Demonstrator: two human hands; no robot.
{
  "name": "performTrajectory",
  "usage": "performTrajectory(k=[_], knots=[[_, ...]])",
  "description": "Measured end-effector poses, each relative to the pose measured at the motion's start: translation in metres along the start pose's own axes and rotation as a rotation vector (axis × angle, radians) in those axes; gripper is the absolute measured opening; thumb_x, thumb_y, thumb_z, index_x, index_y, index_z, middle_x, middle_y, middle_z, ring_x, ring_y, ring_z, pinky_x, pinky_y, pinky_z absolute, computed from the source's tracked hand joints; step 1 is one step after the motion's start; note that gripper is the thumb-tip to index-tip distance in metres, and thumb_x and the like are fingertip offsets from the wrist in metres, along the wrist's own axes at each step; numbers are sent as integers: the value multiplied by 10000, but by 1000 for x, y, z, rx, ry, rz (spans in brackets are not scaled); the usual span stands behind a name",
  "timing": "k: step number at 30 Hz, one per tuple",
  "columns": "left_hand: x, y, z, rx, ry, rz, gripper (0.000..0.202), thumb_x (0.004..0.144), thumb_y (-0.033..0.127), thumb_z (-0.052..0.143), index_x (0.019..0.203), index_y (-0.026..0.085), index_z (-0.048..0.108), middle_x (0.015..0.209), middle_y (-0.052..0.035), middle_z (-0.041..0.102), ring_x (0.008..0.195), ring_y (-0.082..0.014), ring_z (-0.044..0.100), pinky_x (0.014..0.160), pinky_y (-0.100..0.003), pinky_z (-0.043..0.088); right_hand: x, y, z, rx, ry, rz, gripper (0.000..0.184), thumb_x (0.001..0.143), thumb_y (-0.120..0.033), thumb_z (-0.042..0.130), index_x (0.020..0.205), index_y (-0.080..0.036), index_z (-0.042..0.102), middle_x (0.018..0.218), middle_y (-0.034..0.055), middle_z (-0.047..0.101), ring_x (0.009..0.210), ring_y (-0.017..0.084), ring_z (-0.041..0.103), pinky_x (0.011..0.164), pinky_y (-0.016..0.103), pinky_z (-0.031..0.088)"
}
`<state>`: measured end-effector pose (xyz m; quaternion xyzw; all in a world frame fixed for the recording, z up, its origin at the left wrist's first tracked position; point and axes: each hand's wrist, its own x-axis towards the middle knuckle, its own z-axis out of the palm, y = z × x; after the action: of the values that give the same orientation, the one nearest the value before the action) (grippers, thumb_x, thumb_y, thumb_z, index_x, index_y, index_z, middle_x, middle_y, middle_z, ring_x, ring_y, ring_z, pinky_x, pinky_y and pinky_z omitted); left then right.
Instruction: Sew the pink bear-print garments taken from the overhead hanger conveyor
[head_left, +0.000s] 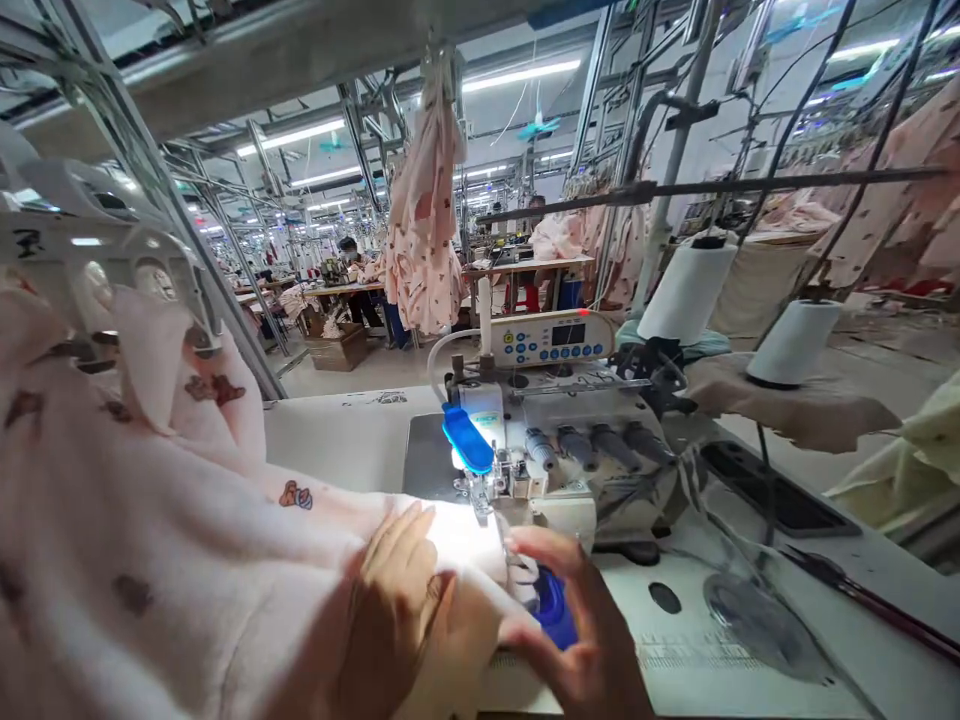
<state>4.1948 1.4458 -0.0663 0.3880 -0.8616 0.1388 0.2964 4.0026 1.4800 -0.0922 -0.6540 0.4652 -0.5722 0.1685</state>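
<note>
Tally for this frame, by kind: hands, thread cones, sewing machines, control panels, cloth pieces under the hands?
Hands: 2, left hand and right hand
White thread cones: 2
Sewing machine: 1
Control panel: 1
Pink printed cloth under the hands: 1
Total: 7

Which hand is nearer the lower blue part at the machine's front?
Right. The right hand curls right against the blue part; the left hand lies flat on the fabric, off to its left.
</note>
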Motion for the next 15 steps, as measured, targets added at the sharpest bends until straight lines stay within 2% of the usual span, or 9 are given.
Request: performTrajectory(k=[1, 3, 5, 7, 9, 11, 15], knots=[[0, 7, -3, -43, 36, -42, 346, 875, 174, 392, 1205, 158, 496, 1183, -133, 579, 1082, -245, 553, 848, -399, 514, -11, -3, 3, 29, -29, -16, 487, 806, -530, 641, 1172, -239, 505, 1155, 102, 567, 1070, 304, 536, 907, 368, 451], [1, 25, -5, -199, 91, -120, 293, 873, 197, 416, 1139, 211, 538, 1065, -79, 636, 948, -186, 603, 771, -307, 528, -29, -6, 13, 69, -32, 74, 639, 753, -628, 651, 1224, -222, 500, 1223, 129, 529, 1135, 344, 485, 963, 411, 411], [3, 42, -6, -356, 82, -138, 241, 868, 218, 431, 1075, 226, 553, 907, -50, 655, 801, -149, 614, 679, -250, 513, -40, -7, 22, 141, -31, 259, 633, 778, -686, 572, 1192, -209, 529, 1143, 130, 578, 1043, 325, 548, 881, 382, 460], [5, 49, -8, -409, 55, -186, 162, 871, 223, 427, 948, 227, 569, 748, -13, 625, 671, -124, 592, 592, -221, 470, -42, -6, 25, 270, -92, 421, 565, 825, -695, 486, 1089, -202, 570, 947, 88, 635, 857, 262, 608, 721, 305, 485], [7, 46, -11, -347, 16, -290, 163, 881, 241, 434, 780, 221, 560, 640, 21, 578, 568, -106, 556, 530, -215, 414, -39, -6, 23, 417, -189, 529, 518, 844, -681, 465, 932, -188, 597, 758, 34, 612, 692, 203, 584, 598, 248, 441], [12, 36, -15, -294, -40, -381, 215, 884, 273, 460, 699, 212, 549, 585, 45, 549, 499, -88, 520, 496, -212, 365, -33, -8, 20, 509, -231, 593, 507, 831, -667, 503, 813, -168, 588, 698, 13, 571, 641, 171, 533, 566, 223, 399], [38, 15, -21, -177, -152, -371, 259, 891, 313, 443, 684, 199, 549, 597, 34, 558, 508, -99, 510, 495, -217, 312, -16, -15, 20, 468, -146, 571, 485, 861, -625, 478, 742, -160, 543, 673, 6, 529, 607, 144, 460, 534, 210, 334]])
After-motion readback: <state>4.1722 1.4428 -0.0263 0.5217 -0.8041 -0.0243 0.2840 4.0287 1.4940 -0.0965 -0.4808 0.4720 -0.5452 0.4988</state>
